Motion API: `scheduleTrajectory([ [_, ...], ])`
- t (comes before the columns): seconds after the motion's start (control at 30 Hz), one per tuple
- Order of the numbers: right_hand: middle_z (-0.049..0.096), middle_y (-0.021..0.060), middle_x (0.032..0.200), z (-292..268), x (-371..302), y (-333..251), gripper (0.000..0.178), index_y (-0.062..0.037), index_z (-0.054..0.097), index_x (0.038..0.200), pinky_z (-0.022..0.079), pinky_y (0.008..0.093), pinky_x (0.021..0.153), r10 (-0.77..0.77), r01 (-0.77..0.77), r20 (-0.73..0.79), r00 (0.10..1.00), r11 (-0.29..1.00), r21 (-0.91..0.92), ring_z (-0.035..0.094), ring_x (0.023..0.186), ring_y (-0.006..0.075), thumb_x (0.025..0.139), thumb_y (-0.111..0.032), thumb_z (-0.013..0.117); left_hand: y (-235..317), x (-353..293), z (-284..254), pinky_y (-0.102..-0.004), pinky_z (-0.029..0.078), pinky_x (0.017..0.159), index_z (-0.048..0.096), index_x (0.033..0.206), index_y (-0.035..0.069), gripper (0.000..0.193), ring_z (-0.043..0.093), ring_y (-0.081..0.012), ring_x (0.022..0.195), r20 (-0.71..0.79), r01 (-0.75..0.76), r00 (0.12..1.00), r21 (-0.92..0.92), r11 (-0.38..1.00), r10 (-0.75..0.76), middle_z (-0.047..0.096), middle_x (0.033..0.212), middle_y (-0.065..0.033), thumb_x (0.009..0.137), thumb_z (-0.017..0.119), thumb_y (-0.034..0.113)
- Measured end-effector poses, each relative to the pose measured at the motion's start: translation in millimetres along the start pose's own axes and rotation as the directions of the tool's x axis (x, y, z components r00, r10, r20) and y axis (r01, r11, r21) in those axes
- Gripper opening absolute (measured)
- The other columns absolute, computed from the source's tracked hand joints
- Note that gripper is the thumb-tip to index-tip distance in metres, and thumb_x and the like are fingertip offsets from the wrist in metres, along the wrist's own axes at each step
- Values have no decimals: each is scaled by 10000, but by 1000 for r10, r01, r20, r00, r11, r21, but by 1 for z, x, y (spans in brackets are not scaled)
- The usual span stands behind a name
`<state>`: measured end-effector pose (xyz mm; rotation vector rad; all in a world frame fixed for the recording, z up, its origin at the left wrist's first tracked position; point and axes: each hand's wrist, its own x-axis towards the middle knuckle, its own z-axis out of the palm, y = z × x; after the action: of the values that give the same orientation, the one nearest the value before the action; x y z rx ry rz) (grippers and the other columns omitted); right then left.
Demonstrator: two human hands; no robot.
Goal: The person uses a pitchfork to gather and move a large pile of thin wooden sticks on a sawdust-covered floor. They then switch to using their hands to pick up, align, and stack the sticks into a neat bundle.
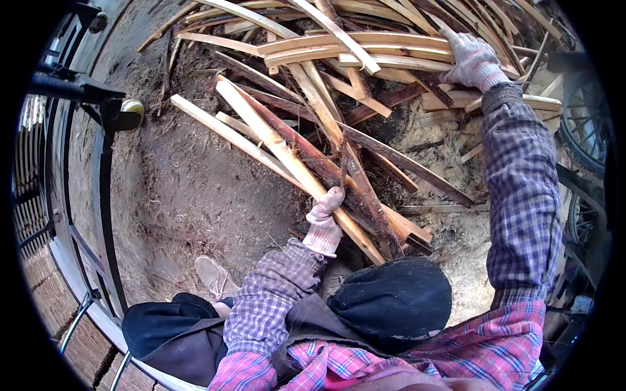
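Observation:
My left hand (325,221), in a pale soiled work glove, is closed round a long pale wooden strip (283,156) near the middle of the view. The strip slants from upper left to lower right, above my knee. Beside it lie bark-edged strips (310,156), partly under the same hand. Up at the right, my right hand (473,62), also gloved, grips the right ends of a few pale wooden strips (391,44) that lie across the pile. Some of its fingertips are hidden among the wood.
A tangled heap of wooden strips (365,13) spreads across the far side. Spoked wheels (583,124) stand at the right edge. A black metal frame (107,215) runs along the left, with stacked boards (78,339) beyond it. My shoe (215,277) rests on the dirt floor (189,195).

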<state>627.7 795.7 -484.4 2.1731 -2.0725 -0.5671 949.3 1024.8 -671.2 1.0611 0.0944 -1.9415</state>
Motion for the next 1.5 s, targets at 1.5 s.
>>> scheduleTrajectory([
  [1.5,605,60,949,-19,-147,-35,464,-8,509,1114,492,263,728,579,178,-145,802,0,984,600,811,147,713,-86,730,46,-14,-10,-407,527,782,626,920,57,132,633,-242,808,188,79,980,-103,992,-58,651,891,-93,797,628,103],
])
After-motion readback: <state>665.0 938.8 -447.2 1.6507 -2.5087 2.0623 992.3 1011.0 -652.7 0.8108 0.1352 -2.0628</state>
